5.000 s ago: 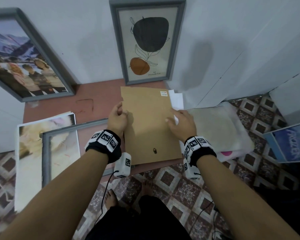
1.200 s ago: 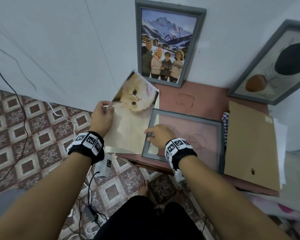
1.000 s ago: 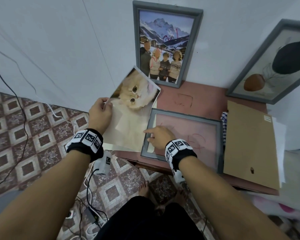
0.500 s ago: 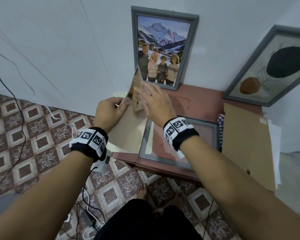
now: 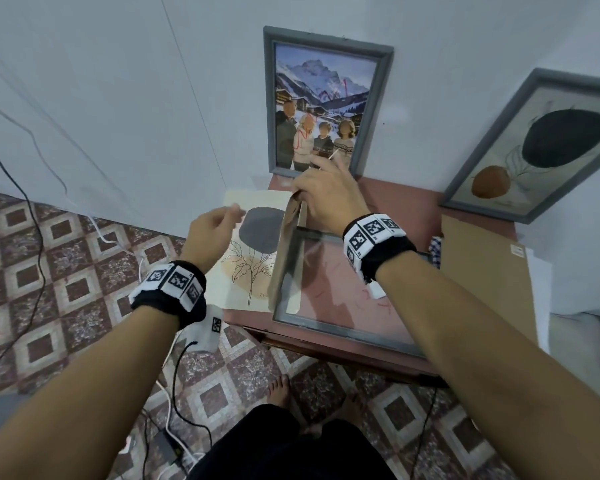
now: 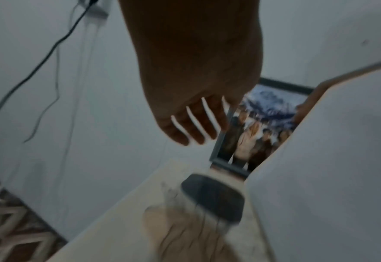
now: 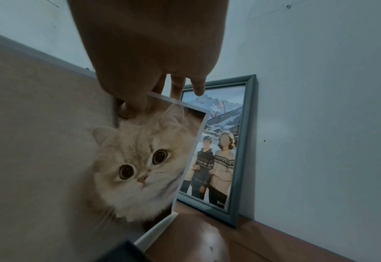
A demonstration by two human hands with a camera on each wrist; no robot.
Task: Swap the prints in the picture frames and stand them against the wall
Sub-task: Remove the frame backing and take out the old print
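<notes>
My right hand [image 5: 321, 188] pinches the top edge of the cat print [image 5: 286, 252], which stands almost edge-on over the left side of the empty grey frame [image 5: 343, 325] lying flat on the table. The right wrist view shows the cat print [image 7: 140, 168] face-on under my fingers [image 7: 135, 106]. My left hand [image 5: 220, 221] hovers just left of it, fingers relaxed, holding nothing. Below it an abstract leaf print [image 5: 250, 258] lies flat on the table's left end. The brown backing board [image 5: 485, 271] lies to the right of the frame.
Two framed pictures lean on the white wall: a family snow photo [image 5: 326, 102] in the middle and an abstract leaf picture [image 5: 541, 143] at right. The reddish table [image 5: 395, 199] is low. Cables [image 5: 32, 237] run over the tiled floor at left. My feet are below the table edge.
My left hand has let go of the cat print and my right hand has taken it by the top edge, tipping it upright. The abstract leaf print beneath is now uncovered.
</notes>
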